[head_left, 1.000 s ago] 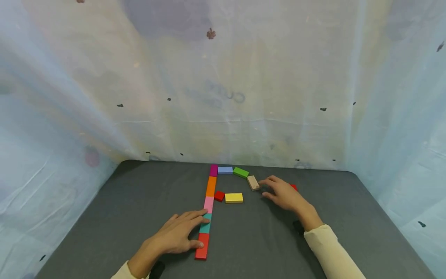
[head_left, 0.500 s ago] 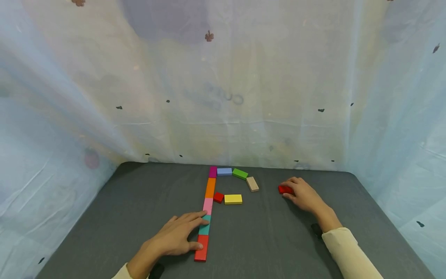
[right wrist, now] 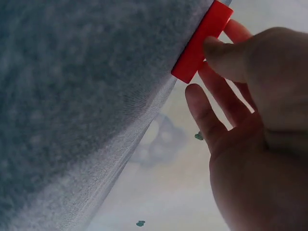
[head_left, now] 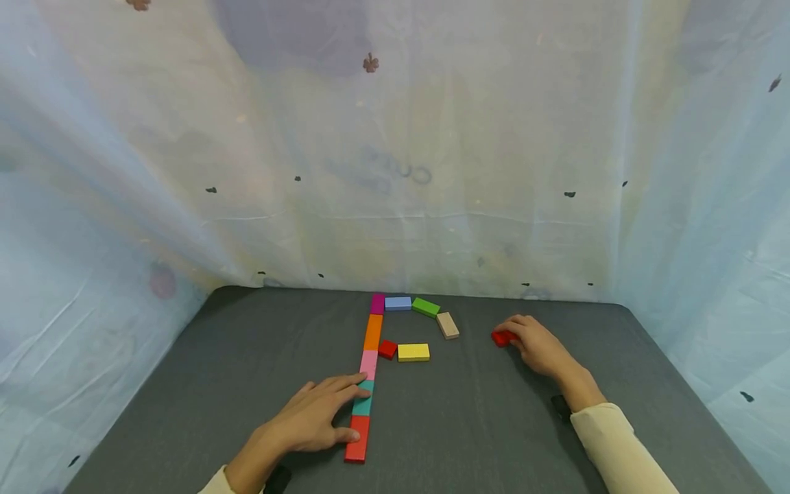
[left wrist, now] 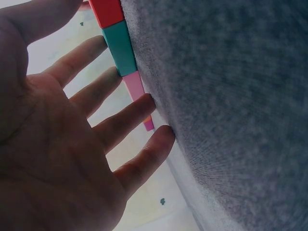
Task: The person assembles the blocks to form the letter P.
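Observation:
My right hand pinches a red block at the right of the table, thumb against its near face and fingers behind, as the right wrist view shows. My left hand lies with spread, fairly straight fingers along a straight row of blocks. Its fingertips touch the pink block and teal block, its thumb the long red block. Farther up the row are an orange block and a magenta block.
From the row's far end curve a blue block, a green block and a tan block. A small red block and a yellow block extend from the row's middle. A pale curtain borders the dark table.
My right hand has moved right from beside the tan block to the red block and taken hold of it, the block turning slightly. The left hand stays put.

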The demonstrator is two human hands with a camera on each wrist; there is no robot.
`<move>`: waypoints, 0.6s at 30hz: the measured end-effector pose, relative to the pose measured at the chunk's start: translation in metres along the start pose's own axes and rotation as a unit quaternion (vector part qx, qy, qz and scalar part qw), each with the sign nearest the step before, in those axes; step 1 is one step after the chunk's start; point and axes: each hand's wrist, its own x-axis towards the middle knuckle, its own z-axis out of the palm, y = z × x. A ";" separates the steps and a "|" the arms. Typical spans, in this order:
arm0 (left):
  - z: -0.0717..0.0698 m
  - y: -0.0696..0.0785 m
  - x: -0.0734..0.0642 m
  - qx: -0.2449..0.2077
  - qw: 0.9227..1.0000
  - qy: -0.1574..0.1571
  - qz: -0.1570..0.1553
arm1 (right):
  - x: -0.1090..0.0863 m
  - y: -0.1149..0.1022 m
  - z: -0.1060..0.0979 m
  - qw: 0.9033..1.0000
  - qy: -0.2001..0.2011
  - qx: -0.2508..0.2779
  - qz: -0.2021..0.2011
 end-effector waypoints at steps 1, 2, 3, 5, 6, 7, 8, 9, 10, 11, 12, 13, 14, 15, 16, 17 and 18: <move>0.000 0.000 0.000 0.000 1.000 0.000 -0.001 | 0.000 0.000 0.000 1.000 0.000 0.004 -0.001; 0.000 0.000 0.000 0.001 1.000 0.000 -0.001 | 0.000 0.000 0.000 1.000 0.003 0.006 -0.003; 0.000 0.000 0.000 0.002 1.000 -0.001 -0.001 | -0.001 0.000 0.000 1.000 0.005 0.005 -0.001; 0.000 0.001 0.000 0.002 1.000 0.002 0.001 | -0.002 -0.001 0.000 1.000 0.009 -0.007 0.011; 0.000 0.002 0.000 0.001 1.000 0.002 0.001 | -0.002 -0.001 0.000 1.000 0.009 -0.013 0.019; -0.001 0.003 -0.001 0.001 1.000 0.003 0.001 | -0.002 -0.001 0.000 0.999 0.007 -0.020 0.033; -0.001 0.003 -0.001 0.001 1.000 0.003 0.001 | -0.003 -0.002 0.000 0.998 0.003 -0.029 0.048; -0.001 0.003 -0.001 0.001 1.000 0.003 0.001 | -0.003 -0.002 -0.001 0.997 -0.005 -0.037 0.067; -0.001 0.003 -0.001 0.001 1.000 0.003 0.000 | -0.003 -0.002 -0.001 0.996 -0.013 -0.042 0.083; -0.001 0.003 0.000 0.001 1.000 0.002 -0.001 | -0.003 -0.002 -0.001 0.994 -0.021 -0.045 0.100; 0.000 0.003 0.000 0.001 1.000 0.001 -0.003 | -0.002 -0.002 -0.001 0.992 -0.028 -0.047 0.114; 0.000 0.003 0.000 0.002 1.000 0.000 -0.004 | -0.002 -0.002 -0.001 0.990 -0.034 -0.048 0.126; 0.000 0.002 0.000 0.002 1.000 0.000 -0.004 | -0.002 -0.001 -0.001 0.989 -0.037 -0.048 0.133; 0.000 0.002 0.000 0.002 1.000 0.000 -0.005 | -0.002 -0.001 0.000 0.989 -0.040 -0.047 0.138; 0.000 0.002 0.000 0.002 1.000 0.001 -0.004 | -0.002 -0.001 0.000 0.988 -0.041 -0.044 0.139; 0.000 0.002 0.000 0.002 1.000 0.001 -0.005 | -0.001 -0.001 0.000 0.989 -0.042 -0.043 0.139; 0.000 0.001 0.000 0.002 1.000 0.000 -0.006 | -0.001 -0.001 0.000 0.989 -0.043 -0.041 0.137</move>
